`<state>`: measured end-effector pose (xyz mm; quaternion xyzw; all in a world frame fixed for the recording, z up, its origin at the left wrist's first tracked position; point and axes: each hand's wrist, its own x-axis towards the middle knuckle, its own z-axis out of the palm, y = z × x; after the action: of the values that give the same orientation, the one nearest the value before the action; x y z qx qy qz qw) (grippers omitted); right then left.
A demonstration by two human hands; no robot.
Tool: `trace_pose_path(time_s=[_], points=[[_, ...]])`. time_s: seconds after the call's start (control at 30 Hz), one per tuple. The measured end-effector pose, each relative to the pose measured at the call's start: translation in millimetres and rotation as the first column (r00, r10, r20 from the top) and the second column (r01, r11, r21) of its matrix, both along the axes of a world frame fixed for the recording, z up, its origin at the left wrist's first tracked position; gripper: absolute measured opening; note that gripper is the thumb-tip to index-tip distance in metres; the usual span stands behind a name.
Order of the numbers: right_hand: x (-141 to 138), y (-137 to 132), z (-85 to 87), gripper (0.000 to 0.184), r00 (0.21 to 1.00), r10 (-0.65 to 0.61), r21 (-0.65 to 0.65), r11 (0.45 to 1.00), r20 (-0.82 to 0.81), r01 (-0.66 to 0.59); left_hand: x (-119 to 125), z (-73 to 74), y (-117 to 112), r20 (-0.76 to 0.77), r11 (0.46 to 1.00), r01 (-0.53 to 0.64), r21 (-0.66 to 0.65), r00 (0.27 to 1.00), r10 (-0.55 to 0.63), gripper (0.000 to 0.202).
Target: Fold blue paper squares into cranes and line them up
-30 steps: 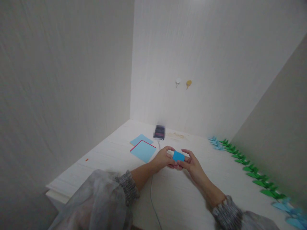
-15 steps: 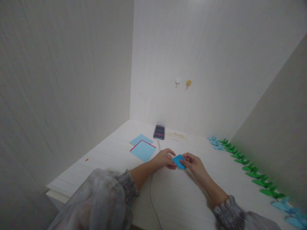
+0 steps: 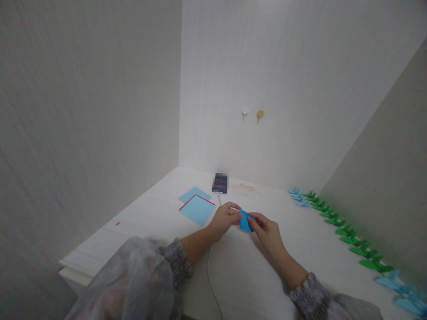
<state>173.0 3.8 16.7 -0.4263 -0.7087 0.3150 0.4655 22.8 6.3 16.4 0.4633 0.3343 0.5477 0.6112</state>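
Note:
Both my hands meet over the middle of the white table (image 3: pixel 253 275) and pinch a small folded blue paper (image 3: pixel 246 221) between them. My left hand (image 3: pixel 224 218) grips its left side with curled fingers. My right hand (image 3: pixel 265 230) grips its right side, thumb on top. The paper is held just above the tabletop, tilted on edge.
A stack of light blue paper squares (image 3: pixel 197 207) with a red edge lies to the left, with a phone (image 3: pixel 220 183) and its cable (image 3: pixel 211 280) behind and under my hands. A row of folded green and blue paper figures (image 3: pixel 347 242) lines the right wall. Two small hooks (image 3: pixel 252 115) are on the back wall.
The blue paper went from lying flat and wide between my fingertips to turned and narrower. My hands closed in on it and shifted slightly left.

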Motion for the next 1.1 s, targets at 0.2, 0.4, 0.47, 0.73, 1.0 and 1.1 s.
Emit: trace_pose_path(time_s=[0.2, 0.4, 0.47, 0.73, 1.0, 1.1], points=[[3.6, -3.4, 3.8, 0.026, 0.984, 0.001, 0.24, 0.97, 0.178, -0.045, 0.7, 5.0, -2.4, 0.006, 0.998, -0.024, -0.056, 1.0, 0.024, 0.027], [4.2, -4.3, 5.3, 0.031, 0.901, -0.043, 0.382, 0.914, 0.431, -0.139, 0.6, 4.5, -1.8, 0.006, 0.998, -0.032, -0.061, 0.999, 0.033, 0.022], [3.6, -4.8, 5.6, 0.032, 0.879, -0.07, 0.409, 0.901, 0.472, -0.148, 0.7, 4.2, -1.6, 0.0, 0.997, -0.04, -0.065, 0.999, 0.04, 0.022], [0.6, -10.2, 10.5, 0.034, 0.799, -0.123, 0.466, 0.859, 0.589, -0.211, 1.4, 2.7, -0.4, -0.012, 0.997, -0.051, -0.052, 0.999, 0.05, 0.023], [-8.3, -14.5, 14.3, 0.036, 0.892, -0.015, 0.436, 0.876, 0.452, -0.206, 3.2, 4.2, 0.9, 0.012, 0.992, -0.123, -0.034, 0.992, 0.123, 0.028], [-7.0, -12.9, 13.4, 0.035, 0.921, 0.009, 0.421, 0.888, 0.389, -0.186, 3.8, 6.7, -0.4, 0.035, 0.995, -0.092, -0.041, 0.995, 0.093, 0.029]])
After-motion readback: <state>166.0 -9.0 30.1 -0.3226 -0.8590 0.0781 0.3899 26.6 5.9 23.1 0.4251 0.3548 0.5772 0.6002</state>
